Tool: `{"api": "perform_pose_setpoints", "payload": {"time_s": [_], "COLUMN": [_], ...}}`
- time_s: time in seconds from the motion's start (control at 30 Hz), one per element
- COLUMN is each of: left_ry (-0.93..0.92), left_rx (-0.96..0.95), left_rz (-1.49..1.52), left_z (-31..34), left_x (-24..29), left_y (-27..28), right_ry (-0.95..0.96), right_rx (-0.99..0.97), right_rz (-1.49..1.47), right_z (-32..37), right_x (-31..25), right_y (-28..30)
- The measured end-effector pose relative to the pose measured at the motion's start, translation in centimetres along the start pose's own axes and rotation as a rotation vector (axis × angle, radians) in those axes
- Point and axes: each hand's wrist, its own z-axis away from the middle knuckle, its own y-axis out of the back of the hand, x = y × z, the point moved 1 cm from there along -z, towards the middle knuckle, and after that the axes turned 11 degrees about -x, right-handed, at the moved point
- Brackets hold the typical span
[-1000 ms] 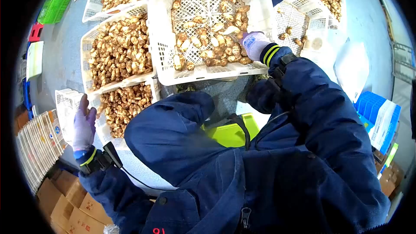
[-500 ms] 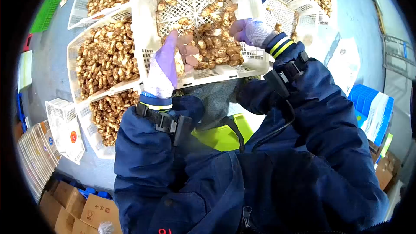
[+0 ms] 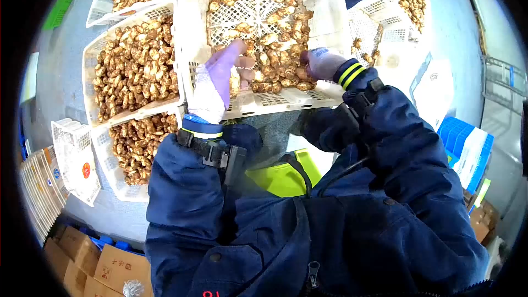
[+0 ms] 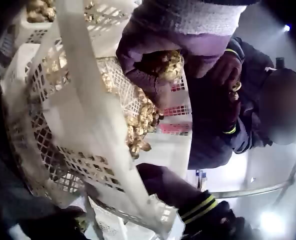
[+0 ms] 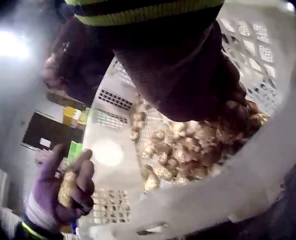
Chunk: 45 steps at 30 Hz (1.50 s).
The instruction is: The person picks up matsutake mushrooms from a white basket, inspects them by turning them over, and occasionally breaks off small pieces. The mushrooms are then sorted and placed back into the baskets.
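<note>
In the large white crate (image 3: 330,16) lie brown, knobbly tubers (image 3: 280,71). My gloved left hand (image 3: 214,80) is above its near left part, fingers curled round one pale-brown tuber (image 3: 235,82); the left wrist view shows that tuber (image 4: 172,67) inside the left hand (image 4: 175,40), and the right wrist view shows it (image 5: 67,190) too. My right hand (image 3: 325,63) reaches in from the right, fingertips at the pile's edge. In the right wrist view the right hand (image 5: 173,75) is over the tubers (image 5: 183,150); whether it grips one is hidden.
Crates heaped with tubers (image 3: 135,71) stand left of the large crate. More crates (image 3: 366,30) are at the right. A small white basket (image 3: 77,159) is at far left, cardboard boxes (image 3: 121,267) below. Another person (image 4: 228,100) sits opposite, hands holding something small.
My left hand has come from beside the small basket at far left to the large crate and now holds a tuber. My right hand has stayed around the pile's right edge.
</note>
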Motion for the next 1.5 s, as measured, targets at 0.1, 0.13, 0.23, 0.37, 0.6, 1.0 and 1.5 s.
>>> {"api": "perform_pose_setpoints", "payload": {"time_s": [0.1, 0.13, 0.23, 0.37, 0.6, 1.0, 1.5], "left_ry": [0.082, 0.137, 0.163, -0.111, 0.055, 0.135, -0.146], "left_rx": [0.007, 0.018, -0.158, -0.085, 0.037, -0.711, -0.184], "left_rz": [-0.026, 0.058, 0.080, -0.075, -0.049, -1.016, 0.055], "left_z": [-0.3, 0.1, 0.2, -0.8, 0.4, 3.9, 1.1], "left_x": [-0.9, -0.5, -0.4, -1.6, 2.2, -3.5, -0.7], "left_y": [-0.9, -2.0, -2.4, 0.1, -1.1, -7.6, -2.5], "right_ry": [0.111, 0.260, 0.514, -0.032, -0.181, 0.345, 0.003], "right_rx": [-0.007, 0.020, 0.219, -0.007, -0.109, 0.452, -0.163], "right_rz": [-0.513, -0.652, -0.746, 0.219, 0.297, -0.240, -0.225], "right_z": [2.0, 2.9, 1.8, -5.1, -8.0, 2.8, -7.8], "right_x": [-0.6, -1.7, -2.8, -2.5, -2.1, -13.5, -1.6], "right_y": [3.8, 4.8, 7.1, 5.3, 3.4, 12.0, 3.7]}}
